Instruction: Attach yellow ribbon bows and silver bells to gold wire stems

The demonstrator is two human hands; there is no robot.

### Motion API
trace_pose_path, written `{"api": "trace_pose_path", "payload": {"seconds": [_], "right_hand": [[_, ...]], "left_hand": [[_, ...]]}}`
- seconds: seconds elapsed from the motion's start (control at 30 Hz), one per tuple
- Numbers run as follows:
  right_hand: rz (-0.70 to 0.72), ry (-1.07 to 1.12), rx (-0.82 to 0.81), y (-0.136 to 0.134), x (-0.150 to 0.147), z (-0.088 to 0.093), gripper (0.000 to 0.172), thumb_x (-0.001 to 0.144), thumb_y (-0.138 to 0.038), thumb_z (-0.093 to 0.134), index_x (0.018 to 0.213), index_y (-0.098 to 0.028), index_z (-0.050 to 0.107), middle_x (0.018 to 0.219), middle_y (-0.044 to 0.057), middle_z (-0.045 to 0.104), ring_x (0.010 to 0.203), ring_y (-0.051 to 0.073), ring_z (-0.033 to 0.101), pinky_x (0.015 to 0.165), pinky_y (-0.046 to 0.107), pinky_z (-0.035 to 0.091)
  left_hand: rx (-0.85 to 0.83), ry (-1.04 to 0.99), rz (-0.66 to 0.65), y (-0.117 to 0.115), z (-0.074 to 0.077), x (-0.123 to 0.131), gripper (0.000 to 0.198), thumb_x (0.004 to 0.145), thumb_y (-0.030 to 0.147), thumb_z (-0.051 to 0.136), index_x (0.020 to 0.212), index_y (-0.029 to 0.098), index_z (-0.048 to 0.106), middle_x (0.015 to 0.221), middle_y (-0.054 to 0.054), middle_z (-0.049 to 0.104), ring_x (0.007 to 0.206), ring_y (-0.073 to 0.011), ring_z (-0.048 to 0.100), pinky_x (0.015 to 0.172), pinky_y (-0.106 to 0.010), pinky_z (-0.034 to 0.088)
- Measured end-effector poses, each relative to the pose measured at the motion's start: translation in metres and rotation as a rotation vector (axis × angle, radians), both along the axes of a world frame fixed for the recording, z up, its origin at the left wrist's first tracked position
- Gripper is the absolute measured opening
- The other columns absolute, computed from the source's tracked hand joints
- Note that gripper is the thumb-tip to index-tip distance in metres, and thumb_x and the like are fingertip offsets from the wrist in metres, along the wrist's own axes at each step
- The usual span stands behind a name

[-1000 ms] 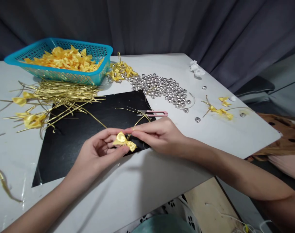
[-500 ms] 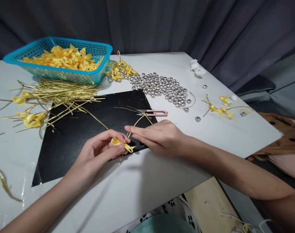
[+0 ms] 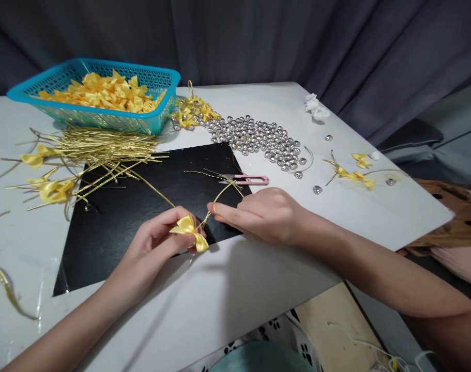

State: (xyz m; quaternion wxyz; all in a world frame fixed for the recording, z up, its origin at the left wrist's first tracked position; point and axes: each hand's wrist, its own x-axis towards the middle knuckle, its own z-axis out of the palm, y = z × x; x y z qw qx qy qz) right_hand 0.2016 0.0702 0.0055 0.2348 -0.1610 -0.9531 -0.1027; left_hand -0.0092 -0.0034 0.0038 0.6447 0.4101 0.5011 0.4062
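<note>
My left hand (image 3: 152,245) pinches a yellow satin ribbon bow (image 3: 187,231) between thumb and fingers, above the near edge of the black mat (image 3: 119,227). Both loops of the bow face up towards me. Thin gold cord (image 3: 217,198) rises from beside the bow and curves up over the mat. My right hand (image 3: 264,214) is closed with its fingertips on that cord, just right of the bow; its other fingers are tucked under and hidden. Pink-handled thread snips (image 3: 253,179) lie just beyond my right hand, their blades on the mat.
A blue basket (image 3: 93,106) of yellow bows stands at back left, with a pile of gold cords (image 3: 103,145) before it. Silver heart-shaped beads (image 3: 258,135) spread across the middle back. Yellow bows with cord (image 3: 351,175) lie at right, near the white table's edge.
The bow has turned in my left hand, from edge-on to showing its loops. My right fingertips have shifted slightly right along the cord.
</note>
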Motion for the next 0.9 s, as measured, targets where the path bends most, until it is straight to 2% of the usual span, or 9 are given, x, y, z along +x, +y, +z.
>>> {"api": "trace_pose_path", "payload": {"seconds": [0.13,0.2,0.43,0.5,0.57,0.67,0.77,0.9], "right_hand": [[0.012,0.001,-0.036,-0.003,-0.002,0.001,0.027,0.093,-0.016,0.044,0.110,-0.020,0.064,0.046,-0.006,0.038,0.046,0.010,0.031,0.044,0.026,0.017],[0.025,0.007,-0.048,-0.002,-0.001,0.003,0.025,0.094,-0.017,0.044,0.109,-0.020,0.064,0.048,-0.005,0.040,0.046,0.010,0.032,0.045,0.026,0.017],[0.044,0.014,-0.167,0.004,0.000,0.007,0.030,0.099,-0.024,0.036,0.087,-0.017,0.063,0.051,-0.003,0.042,0.047,0.010,0.031,0.046,0.027,0.019],[0.056,0.026,-0.272,0.001,-0.002,0.008,0.029,0.098,-0.020,0.037,0.078,-0.015,0.058,0.053,-0.002,0.043,0.047,0.010,0.031,0.047,0.026,0.020],[0.133,0.067,-0.455,-0.002,-0.004,0.009,0.030,0.096,-0.017,0.039,0.068,-0.016,0.048,0.055,-0.003,0.040,0.048,0.009,0.031,0.048,0.024,0.023],[0.267,0.170,-0.695,-0.007,-0.007,0.012,0.039,0.096,-0.020,0.045,0.060,-0.018,0.030,0.053,-0.006,0.028,0.046,0.007,0.026,0.047,0.021,0.023],[0.288,0.257,-0.694,-0.009,-0.009,0.011,0.043,0.094,-0.017,0.049,0.060,-0.019,0.022,0.053,-0.007,0.022,0.046,0.007,0.021,0.046,0.022,0.021],[0.303,0.270,-0.658,-0.008,-0.008,0.008,0.042,0.090,-0.006,0.048,0.061,-0.020,0.020,0.054,-0.006,0.023,0.047,0.008,0.022,0.048,0.023,0.023]], "left_hand": [[-0.032,-0.016,0.061,0.001,0.003,0.003,0.014,0.076,0.028,0.068,0.064,0.022,0.065,0.066,0.004,0.063,0.064,-0.0092,0.052,0.062,-0.016,0.040],[-0.050,-0.005,0.073,0.002,0.004,0.005,0.014,0.075,0.027,0.068,0.062,0.021,0.064,0.062,0.005,0.061,0.062,-0.0089,0.050,0.059,-0.016,0.039],[0.002,0.101,0.016,0.002,-0.002,0.003,0.016,0.078,0.024,0.063,0.062,0.021,0.061,0.062,0.005,0.058,0.061,-0.0104,0.048,0.058,-0.019,0.036],[0.013,0.149,-0.007,0.002,-0.004,0.002,0.016,0.079,0.024,0.060,0.063,0.021,0.060,0.062,0.004,0.057,0.061,-0.0108,0.047,0.058,-0.020,0.035],[0.021,0.188,-0.024,0.003,-0.004,0.001,0.016,0.079,0.022,0.057,0.063,0.021,0.058,0.062,0.005,0.056,0.061,-0.0109,0.047,0.058,-0.020,0.035],[0.028,0.206,-0.088,0.002,-0.002,0.002,0.015,0.076,0.021,0.055,0.061,0.020,0.054,0.059,0.005,0.052,0.058,-0.0105,0.044,0.054,-0.019,0.034],[0.070,0.191,-0.168,0.002,0.002,0.005,0.015,0.076,0.024,0.057,0.062,0.020,0.053,0.056,0.005,0.050,0.054,-0.0100,0.042,0.051,-0.019,0.034],[0.144,0.226,-0.194,0.004,0.005,0.006,0.017,0.078,0.027,0.056,0.063,0.019,0.053,0.058,0.005,0.051,0.055,-0.0096,0.045,0.051,-0.018,0.037]]}}
